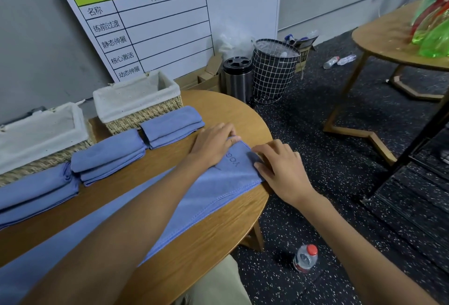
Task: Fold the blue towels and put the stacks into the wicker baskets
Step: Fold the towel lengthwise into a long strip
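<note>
Blue microfibre, a long towel [213,190] lies stretched across the round wooden tabletop [218,232] from the lower left of the frame to its far end at centre, where both hands meet. Left hand [213,144] presses flat on that end, fingers [230,132] fairly straight and gripping nothing; right hand [279,168] rests at the towel's right edge with its fingertips curled onto the cloth, though whether they actually pinch the edge I cannot tell. Three folded towel stacks [107,156] sit in a row at left, just in front of two cloth-lined wicker baskets [138,100], neither holding a towel that I can see. My worry is the tabletop rim: the towel end lies right beside it, so a careless fold could let cloth slide off toward the speckled floor [340,159], or leave corners misaligned and the stack lopsided.
</note>
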The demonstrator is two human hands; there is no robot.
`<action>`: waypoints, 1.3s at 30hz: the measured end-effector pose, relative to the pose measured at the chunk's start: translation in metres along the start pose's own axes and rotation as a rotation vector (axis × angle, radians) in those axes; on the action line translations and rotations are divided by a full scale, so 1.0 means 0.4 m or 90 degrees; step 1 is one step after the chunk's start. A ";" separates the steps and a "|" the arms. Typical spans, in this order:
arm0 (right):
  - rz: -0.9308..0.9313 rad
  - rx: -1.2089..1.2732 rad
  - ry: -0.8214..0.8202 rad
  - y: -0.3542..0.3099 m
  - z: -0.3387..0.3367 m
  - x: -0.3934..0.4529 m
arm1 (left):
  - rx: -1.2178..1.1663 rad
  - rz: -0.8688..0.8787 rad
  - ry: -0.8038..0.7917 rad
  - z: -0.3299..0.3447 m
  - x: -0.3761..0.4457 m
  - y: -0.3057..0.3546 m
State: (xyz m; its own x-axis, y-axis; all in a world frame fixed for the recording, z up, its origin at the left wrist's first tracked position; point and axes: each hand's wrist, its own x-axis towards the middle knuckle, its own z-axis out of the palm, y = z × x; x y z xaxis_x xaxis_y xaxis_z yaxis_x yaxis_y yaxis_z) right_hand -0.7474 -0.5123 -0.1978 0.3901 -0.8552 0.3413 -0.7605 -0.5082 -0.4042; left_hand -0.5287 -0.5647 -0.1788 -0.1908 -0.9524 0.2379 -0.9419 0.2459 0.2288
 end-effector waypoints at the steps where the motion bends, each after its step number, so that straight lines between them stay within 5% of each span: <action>1: -0.006 -0.014 0.008 0.001 0.004 0.001 | -0.006 0.004 0.006 0.000 0.006 0.002; 7: 0.001 -0.033 0.031 0.020 0.005 0.026 | -0.003 0.077 0.247 -0.015 -0.019 0.037; 12: 0.056 -0.016 0.042 0.010 0.006 0.019 | -0.011 0.140 0.050 -0.001 -0.125 0.003; 18: 0.133 0.034 0.036 -0.010 0.004 0.005 | 0.064 0.151 -0.046 -0.021 -0.119 -0.004; 24: 0.209 0.100 -0.005 -0.018 -0.004 0.014 | 0.033 -0.038 -0.054 -0.013 -0.012 0.023; 33: 0.192 0.114 -0.046 -0.010 -0.005 0.034 | -0.336 -0.073 -0.149 -0.051 0.087 0.018; 39: 0.228 0.093 -0.025 -0.006 -0.007 0.043 | -0.507 -0.063 -0.068 -0.066 0.079 0.013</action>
State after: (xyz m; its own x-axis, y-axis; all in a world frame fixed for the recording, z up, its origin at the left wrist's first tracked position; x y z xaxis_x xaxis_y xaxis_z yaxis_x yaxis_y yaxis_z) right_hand -0.7404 -0.5254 -0.1888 0.1351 -0.9830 0.1242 -0.7711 -0.1830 -0.6099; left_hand -0.5323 -0.5885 -0.1452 -0.1800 -0.9787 0.0990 -0.4841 0.1757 0.8572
